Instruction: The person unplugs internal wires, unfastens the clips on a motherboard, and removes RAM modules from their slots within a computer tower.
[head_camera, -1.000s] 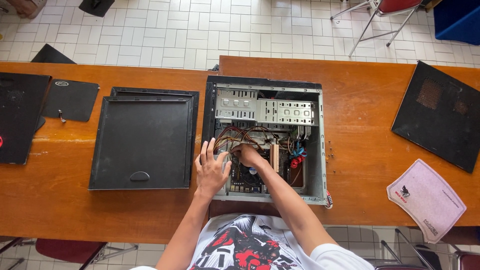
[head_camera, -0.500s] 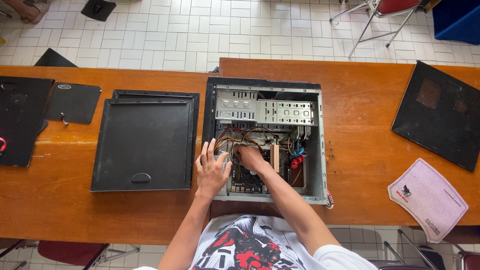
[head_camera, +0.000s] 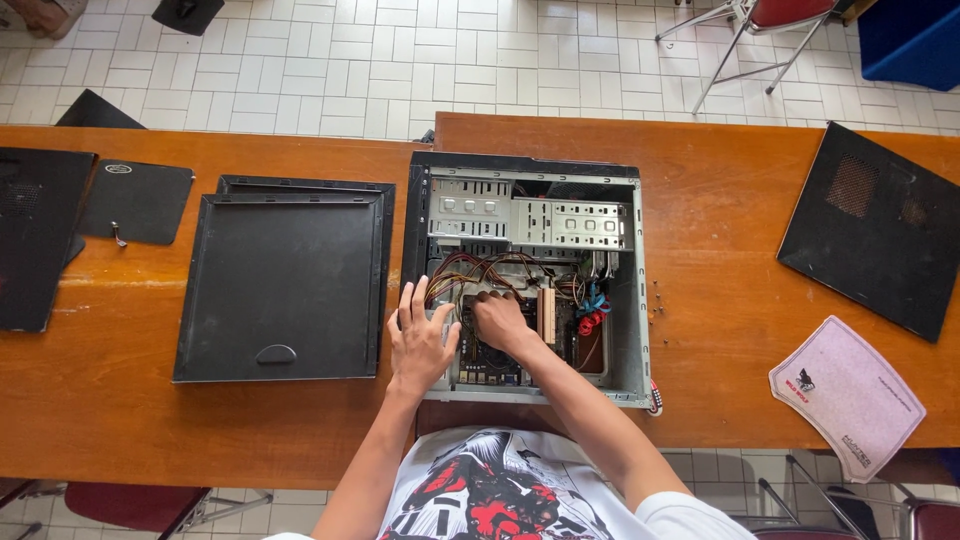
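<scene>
A wooden worktop (head_camera: 720, 250) holds 1 open computer case (head_camera: 530, 275), lying on its side right in front of the person. Just to the left of the case lie 2 black side panels (head_camera: 280, 285), one on top of the other. Further left sit 1 more big black panel (head_camera: 35, 240) and 1 small black cover (head_camera: 140, 200). On the right side of the worktop lies 1 black panel with little holes (head_camera: 875, 230), and near it, closer to the person, is 1 pink mouse pad (head_camera: 845, 395). A few tiny screws (head_camera: 657, 298) sit just beside the right wall of the case. Inside the case, a bunch of coloured wires (head_camera: 480, 272) crosses the middle, right above the hands, and a metal drive cage (head_camera: 525, 220) fills the far end. The left hand (head_camera: 420, 340) rests at the left wall of the case, its grip loose with all fingers spread flat, holding nothing. The right hand (head_camera: 500, 320) is down inside the case on the green board (head_camera: 490, 365), its grip curled into a fist; I cannot tell what it holds, because the knuckles hide it. Past the worktop, 1 chair with a red seat (head_camera: 770, 25) stands on the white tile floor (head_camera: 450, 60).
</scene>
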